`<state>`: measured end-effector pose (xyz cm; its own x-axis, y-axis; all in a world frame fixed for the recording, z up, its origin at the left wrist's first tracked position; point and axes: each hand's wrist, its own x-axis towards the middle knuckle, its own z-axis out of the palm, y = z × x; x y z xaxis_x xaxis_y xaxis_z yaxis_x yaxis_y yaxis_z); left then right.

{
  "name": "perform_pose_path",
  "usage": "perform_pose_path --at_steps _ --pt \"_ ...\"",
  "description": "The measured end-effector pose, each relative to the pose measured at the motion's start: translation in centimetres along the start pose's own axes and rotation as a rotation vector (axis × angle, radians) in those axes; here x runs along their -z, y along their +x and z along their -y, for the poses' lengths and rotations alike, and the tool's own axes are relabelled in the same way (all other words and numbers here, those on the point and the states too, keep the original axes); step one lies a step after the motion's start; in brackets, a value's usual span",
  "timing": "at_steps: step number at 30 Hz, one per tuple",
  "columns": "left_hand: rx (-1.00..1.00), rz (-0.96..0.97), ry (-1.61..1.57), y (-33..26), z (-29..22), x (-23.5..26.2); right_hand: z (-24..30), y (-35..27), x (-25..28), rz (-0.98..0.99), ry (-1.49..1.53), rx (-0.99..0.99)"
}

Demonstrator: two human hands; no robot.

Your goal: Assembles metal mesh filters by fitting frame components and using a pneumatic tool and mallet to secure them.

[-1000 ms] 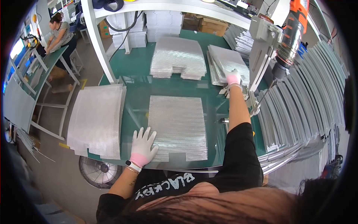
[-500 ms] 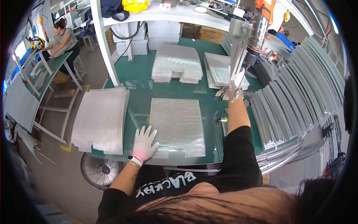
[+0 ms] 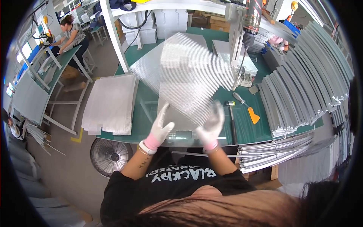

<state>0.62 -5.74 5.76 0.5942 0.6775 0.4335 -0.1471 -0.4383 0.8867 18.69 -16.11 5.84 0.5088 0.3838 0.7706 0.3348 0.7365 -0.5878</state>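
A silvery mesh sheet [image 3: 189,83] lies turned cornerwise over the middle of the bench, blurred by motion. Beneath its near part another mesh sheet [image 3: 177,122] shows squarer to the bench edge. My left hand [image 3: 162,126], in a white glove with a pink cuff, has thumb and forefinger apart beside the cornerwise sheet's lower left edge and holds nothing. My right hand [image 3: 211,125], gloved alike, is at that sheet's lowest corner. Its fingers are smeared, so whether they grip the corner is unclear.
A mesh stack [image 3: 109,106] lies left. A vertical drill [image 3: 251,20] stands at the back right above small metal parts [image 3: 247,72]. A hammer [image 3: 233,121], screwdriver [image 3: 239,98] and orange tool [image 3: 253,115] lie right, before stacked grey panels [image 3: 306,83]. A floor fan [image 3: 111,157] is below left.
My right hand has come back from beside the drill to the near middle. A mesh sheet now lies cornerwise where a square-lying one showed. My left hand has lifted off the sheet's left edge.
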Motion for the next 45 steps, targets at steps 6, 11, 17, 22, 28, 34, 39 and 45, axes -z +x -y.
perform_pose_path --at_steps 6,11,17,22,28,34,39,45 --pt "0.259 -0.432 -0.489 -1.9 -3.3 -0.9 5.6 -0.6 2.1 0.314 -0.899 -0.06" --pt "0.426 -0.231 -0.3 -1.7 -1.9 2.1 6.5 3.1 5.5 0.298 -0.905 -0.585" --pt "0.124 -0.113 0.653 -1.0 1.9 1.4 2.4 0.5 6.3 0.331 -0.927 -0.665" --pt "0.309 0.042 0.824 -0.1 3.8 1.1 -0.6 -0.5 6.5 0.379 -1.021 -0.751" --pt "0.403 0.138 0.847 0.3 4.8 1.6 -2.8 -2.0 7.4 0.462 -1.09 -0.707" --pt "0.413 0.154 0.844 0.5 5.2 2.0 -3.5 -2.2 7.4 0.487 -1.107 -0.655" --pt "0.375 0.161 0.861 0.4 5.7 2.3 -3.0 -2.2 7.2 0.53 -1.134 -0.603" --pt "0.348 0.146 0.857 0.2 5.5 2.0 -3.2 -1.7 6.9 0.525 -1.137 -0.69"
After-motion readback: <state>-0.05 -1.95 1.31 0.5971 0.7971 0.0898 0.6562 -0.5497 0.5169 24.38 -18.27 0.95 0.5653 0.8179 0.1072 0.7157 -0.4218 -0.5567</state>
